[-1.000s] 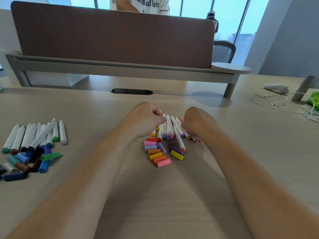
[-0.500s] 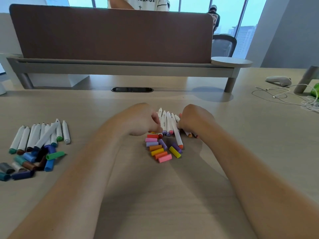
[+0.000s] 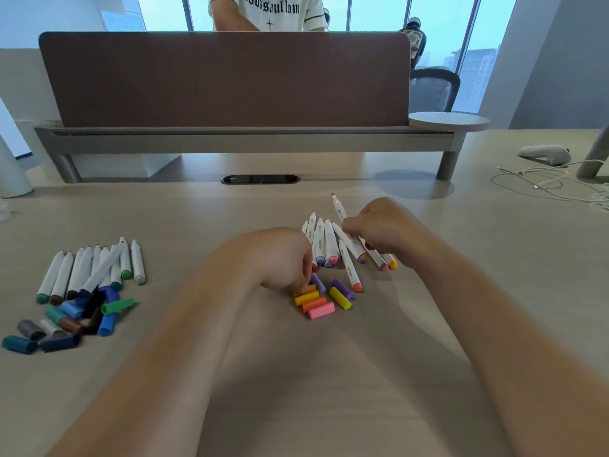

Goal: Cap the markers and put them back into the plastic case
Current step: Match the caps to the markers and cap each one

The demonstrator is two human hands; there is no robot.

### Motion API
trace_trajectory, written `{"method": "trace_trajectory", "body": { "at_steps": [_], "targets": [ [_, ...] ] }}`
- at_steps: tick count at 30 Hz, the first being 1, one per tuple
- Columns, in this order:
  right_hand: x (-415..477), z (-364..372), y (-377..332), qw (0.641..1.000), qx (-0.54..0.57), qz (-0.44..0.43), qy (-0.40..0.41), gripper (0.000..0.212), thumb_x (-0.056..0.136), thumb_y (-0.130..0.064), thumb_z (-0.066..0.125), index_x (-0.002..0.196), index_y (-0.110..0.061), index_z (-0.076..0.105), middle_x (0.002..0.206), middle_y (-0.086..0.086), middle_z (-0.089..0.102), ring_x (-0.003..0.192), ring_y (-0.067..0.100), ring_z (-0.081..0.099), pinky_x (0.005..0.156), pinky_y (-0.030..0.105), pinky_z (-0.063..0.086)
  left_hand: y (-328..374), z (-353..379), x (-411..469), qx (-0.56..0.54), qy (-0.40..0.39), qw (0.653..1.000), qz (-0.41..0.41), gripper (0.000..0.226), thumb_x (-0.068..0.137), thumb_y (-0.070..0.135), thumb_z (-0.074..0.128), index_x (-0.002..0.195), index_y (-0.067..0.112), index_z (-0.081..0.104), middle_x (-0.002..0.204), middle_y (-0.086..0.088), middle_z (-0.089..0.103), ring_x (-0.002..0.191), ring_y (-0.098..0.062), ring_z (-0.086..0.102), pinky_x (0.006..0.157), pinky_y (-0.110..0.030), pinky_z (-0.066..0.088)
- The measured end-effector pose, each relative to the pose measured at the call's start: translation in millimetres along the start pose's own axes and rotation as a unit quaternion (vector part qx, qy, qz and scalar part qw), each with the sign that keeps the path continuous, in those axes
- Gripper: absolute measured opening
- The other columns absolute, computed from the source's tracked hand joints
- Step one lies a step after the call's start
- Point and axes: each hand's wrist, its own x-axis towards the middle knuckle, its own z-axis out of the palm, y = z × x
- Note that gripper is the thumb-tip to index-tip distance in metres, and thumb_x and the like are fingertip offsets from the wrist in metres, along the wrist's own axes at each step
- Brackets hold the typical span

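Right hand (image 3: 385,230) gripped one white marker (image 3: 339,211) in curled fingers, with the uncapped tip pointing to the far left. Left hand (image 3: 280,255) was lowered, knuckles up, with its fingertips on an orange cap (image 3: 304,289); whether it pinched the cap or only touched it could not be told. Between the two hands a row of markers (image 3: 324,242) lay side by side on the table (image 3: 296,390), coloured ends toward the near side. Just nearer than the row lay the loose caps (image 3: 314,304): amber, orange and pink ones touching each other, a yellow cap (image 3: 340,297) just beside them on the right, and purple caps (image 3: 342,287) between the yellow cap and the markers. Well apart on the left lay a second group of markers (image 3: 95,265), with a pile of blue, green, brown and grey caps (image 3: 75,319) against its near end. At the far side stood a brown divider panel (image 3: 224,80), with a person in a white shirt (image 3: 270,11) behind it. A white cable (image 3: 543,184) lay at the far right.
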Motion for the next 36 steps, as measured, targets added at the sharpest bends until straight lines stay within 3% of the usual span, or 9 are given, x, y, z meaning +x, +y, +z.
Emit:
{"method": "trace_trajectory", "body": {
  "at_steps": [5, 10, 13, 16, 19, 21, 28, 31, 36],
  "targets": [
    [-1, 4, -1, 1.0, -0.005, -0.017, 0.01, 0.032, 0.087, -0.029, 0.063, 0.064, -0.008, 0.056, 0.058, 0.005, 0.036, 0.057, 0.018, 0.039, 0.054, 0.028, 0.033, 6, 4, 2, 0.031, 0.006, 0.999, -0.014, 0.018, 0.086, 0.023, 0.068, 0.097, 0.011, 0.075, 0.1, -0.011, 0.07, 0.079, -0.02, 0.056, 0.066, -0.029, 0.044],
    [-2, 4, -2, 0.999, 0.005, -0.033, 0.018, 0.034, 0.089, -0.031, 0.062, 0.066, -0.007, 0.058, 0.058, 0.005, 0.038, 0.054, 0.016, 0.037, 0.053, 0.028, 0.032, 12, 8, 3, 0.034, 0.011, 0.999, -0.03, 0.017, 0.085, 0.023, 0.065, 0.093, 0.01, 0.072, 0.083, -0.009, 0.061, 0.072, -0.02, 0.051, 0.062, -0.03, 0.042],
    [-3, 3, -3, 0.998, 0.019, -0.052, 0.027, 0.038, 0.088, -0.033, 0.061, 0.082, 0.004, 0.069, 0.068, 0.012, 0.049, 0.058, 0.018, 0.043, 0.056, 0.029, 0.036, 12, 0, -3, -0.022, 0.018, 0.999, -0.031, 0.021, 0.086, 0.031, 0.067, 0.082, 0.01, 0.071, 0.075, -0.007, 0.059, 0.069, -0.019, 0.05, 0.058, -0.028, 0.039],
    [-3, 3, -4, 0.996, 0.029, -0.081, 0.021, 0.035, 0.09, -0.032, 0.061, 0.088, 0.001, 0.072, 0.074, 0.02, 0.063, 0.057, 0.017, 0.052, 0.058, 0.03, 0.043, 1, -13, -5, -0.134, 0.099, 0.986, -0.025, 0.018, 0.087, 0.029, 0.066, 0.087, 0.014, 0.075, 0.084, -0.007, 0.07, 0.077, -0.021, 0.061, 0.06, -0.027, 0.043],
    [-6, 4, -7, 0.994, 0.049, -0.093, -0.016, 0.029, 0.091, -0.029, 0.06, 0.09, -0.002, 0.07, 0.076, 0.014, 0.069, 0.052, 0.01, 0.057, 0.059, 0.031, 0.049, -16, -17, -2, -0.292, 0.169, 0.941, -0.04, 0.017, 0.09, 0.026, 0.063, 0.081, 0.016, 0.073, 0.066, 0.0, 0.064, 0.057, -0.012, 0.052, 0.051, -0.022, 0.04],
    [-12, 5, -10, 0.991, 0.075, -0.095, -0.059, 0.021, 0.091, -0.022, 0.058, 0.094, -0.002, 0.066, 0.073, 0.014, 0.068, 0.05, 0.01, 0.056, 0.054, 0.028, 0.048, -24, -12, 4, -0.445, 0.168, 0.879, -0.046, 0.022, 0.092, 0.019, 0.061, 0.076, 0.006, 0.069, 0.058, -0.003, 0.053, 0.052, -0.013, 0.042, 0.044, -0.021, 0.031],
    [-32, 7, -23, 0.958, 0.147, -0.126, -0.21, 0.012, 0.092, -0.005, 0.057, 0.1, 0.003, 0.059, 0.062, 0.008, 0.058, 0.049, 0.014, 0.05, 0.045, 0.022, 0.04, -34, -4, 17, -0.697, 0.22, 0.677, -0.088, 0.014, 0.091, 0.01, 0.062, 0.092, -0.001, 0.07, 0.082, -0.011, 0.069, 0.057, -0.013, 0.051, 0.039, -0.018, 0.03],
    [-34, 8, -24, 0.956, 0.119, -0.13, -0.233, 0.004, 0.092, -0.008, 0.057, 0.093, -0.005, 0.06, 0.056, 0.0, 0.056, 0.044, 0.008, 0.05, 0.044, 0.019, 0.041, -32, -2, 17, -0.721, 0.249, 0.641, -0.08, 0.009, 0.092, 0.006, 0.061, 0.097, 0.003, 0.068, 0.087, -0.015, 0.073, 0.056, -0.013, 0.055, 0.04, -0.018, 0.036],
    [-33, 9, -24, 0.954, 0.09, -0.136, -0.25, 0.006, 0.093, -0.01, 0.055, 0.089, -0.007, 0.059, 0.051, -0.005, 0.058, 0.043, 0.008, 0.05, 0.044, 0.018, 0.041, -33, -1, 19, -0.713, 0.261, 0.648, -0.06, 0.012, 0.093, 0.006, 0.06, 0.103, 0.011, 0.065, 0.093, -0.015, 0.075, 0.056, -0.013, 0.055, 0.042, -0.02, 0.037]
  ]
}}
